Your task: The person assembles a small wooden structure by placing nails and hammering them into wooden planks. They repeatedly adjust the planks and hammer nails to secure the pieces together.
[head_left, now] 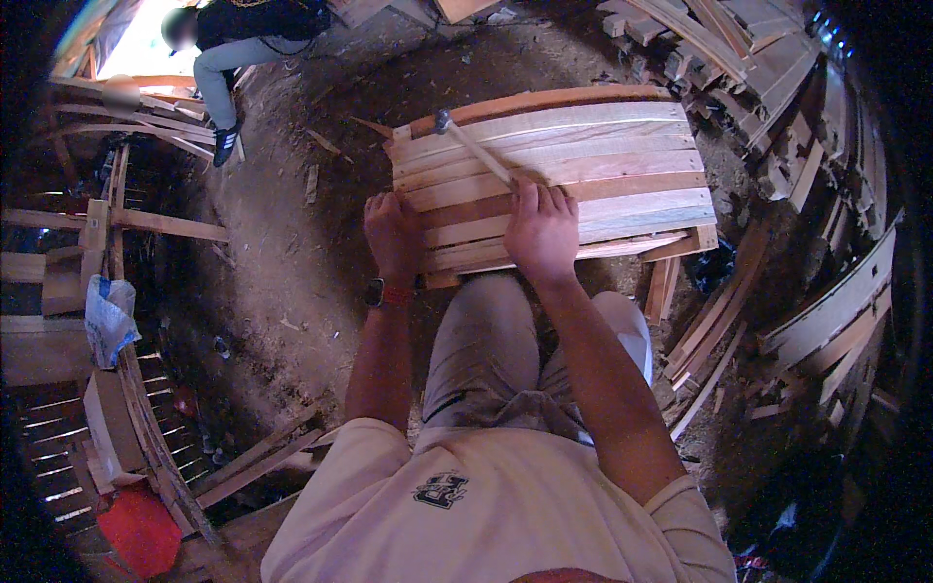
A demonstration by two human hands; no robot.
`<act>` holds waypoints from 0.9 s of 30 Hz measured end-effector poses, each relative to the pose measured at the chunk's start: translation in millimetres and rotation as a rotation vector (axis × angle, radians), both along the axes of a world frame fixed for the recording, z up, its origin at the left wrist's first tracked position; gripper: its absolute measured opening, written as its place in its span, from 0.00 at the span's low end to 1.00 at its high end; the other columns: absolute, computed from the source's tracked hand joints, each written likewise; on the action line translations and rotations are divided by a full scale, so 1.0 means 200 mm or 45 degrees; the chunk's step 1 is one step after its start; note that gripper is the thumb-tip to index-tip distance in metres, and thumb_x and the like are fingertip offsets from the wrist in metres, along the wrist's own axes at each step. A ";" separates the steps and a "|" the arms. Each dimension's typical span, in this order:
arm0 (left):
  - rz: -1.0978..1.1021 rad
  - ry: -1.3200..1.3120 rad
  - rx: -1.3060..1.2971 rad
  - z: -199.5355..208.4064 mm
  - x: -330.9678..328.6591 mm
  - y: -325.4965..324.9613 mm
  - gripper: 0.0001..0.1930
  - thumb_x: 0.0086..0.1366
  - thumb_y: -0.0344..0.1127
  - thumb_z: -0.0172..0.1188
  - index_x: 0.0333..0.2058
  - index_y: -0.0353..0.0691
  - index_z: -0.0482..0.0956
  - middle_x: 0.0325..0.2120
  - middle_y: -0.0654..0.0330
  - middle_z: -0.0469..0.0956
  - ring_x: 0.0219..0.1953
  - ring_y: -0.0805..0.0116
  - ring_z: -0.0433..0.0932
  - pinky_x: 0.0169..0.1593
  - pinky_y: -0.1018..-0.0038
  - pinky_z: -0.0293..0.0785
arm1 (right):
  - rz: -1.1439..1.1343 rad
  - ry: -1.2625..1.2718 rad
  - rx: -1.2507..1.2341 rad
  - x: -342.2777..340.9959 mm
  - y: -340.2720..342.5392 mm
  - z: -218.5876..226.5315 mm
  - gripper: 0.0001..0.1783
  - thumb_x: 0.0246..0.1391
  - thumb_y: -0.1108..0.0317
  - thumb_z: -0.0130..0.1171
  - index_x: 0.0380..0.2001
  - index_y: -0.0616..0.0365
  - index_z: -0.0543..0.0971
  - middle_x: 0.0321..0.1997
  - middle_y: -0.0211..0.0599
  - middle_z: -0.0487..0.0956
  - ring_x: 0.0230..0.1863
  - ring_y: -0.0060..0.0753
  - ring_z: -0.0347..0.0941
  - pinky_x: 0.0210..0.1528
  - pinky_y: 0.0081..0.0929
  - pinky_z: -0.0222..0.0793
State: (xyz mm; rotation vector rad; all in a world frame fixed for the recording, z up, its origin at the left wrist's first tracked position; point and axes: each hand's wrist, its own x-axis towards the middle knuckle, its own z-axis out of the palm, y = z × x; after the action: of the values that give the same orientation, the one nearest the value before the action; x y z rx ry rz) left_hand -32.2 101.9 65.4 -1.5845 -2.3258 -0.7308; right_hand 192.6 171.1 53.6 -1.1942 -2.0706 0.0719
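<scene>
"How would the slatted panel (604,167) before the knees (494,309) handle?"

"Stiff, probably heavy; take both ends. Left hand (393,233), fingers curled at its edge, grip unclear. Right hand (544,229) wraps the hammer (479,153), likely head-heavy, by its handle."

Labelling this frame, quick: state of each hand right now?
Left hand: fingers curled at the slatted panel's left edge; whether it grips cannot be told.
Right hand: closed, holding the hammer by its handle.
</scene>
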 end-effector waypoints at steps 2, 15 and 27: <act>-0.010 0.032 -0.030 -0.04 -0.04 0.01 0.08 0.63 0.31 0.58 0.27 0.33 0.77 0.30 0.46 0.78 0.38 0.44 0.76 0.43 0.52 0.73 | 0.006 -0.015 0.022 0.00 0.00 -0.01 0.16 0.56 0.70 0.56 0.48 0.60 0.75 0.39 0.46 0.82 0.42 0.52 0.78 0.47 0.51 0.70; 0.091 -0.528 -0.169 0.03 0.05 0.01 0.19 0.74 0.44 0.53 0.42 0.29 0.77 0.36 0.44 0.78 0.41 0.45 0.77 0.49 0.54 0.73 | 0.054 0.164 -0.085 0.10 0.00 0.07 0.17 0.53 0.75 0.55 0.48 0.62 0.74 0.42 0.51 0.82 0.48 0.56 0.78 0.52 0.50 0.73; 0.012 -0.833 -0.049 -0.02 0.14 -0.13 0.31 0.74 0.47 0.54 0.63 0.26 0.63 0.53 0.36 0.76 0.56 0.42 0.76 0.59 0.58 0.71 | -0.781 -0.064 -0.632 1.20 -0.03 0.33 0.18 0.66 0.67 0.54 0.56 0.59 0.75 0.40 0.63 0.81 0.42 0.63 0.80 0.42 0.50 0.77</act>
State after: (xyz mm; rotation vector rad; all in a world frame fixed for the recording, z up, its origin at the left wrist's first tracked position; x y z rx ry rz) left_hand -4.0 75.1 60.6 -1.5042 -2.7829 -1.3777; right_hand 431.8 164.6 119.3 -2.1047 -1.6837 0.2763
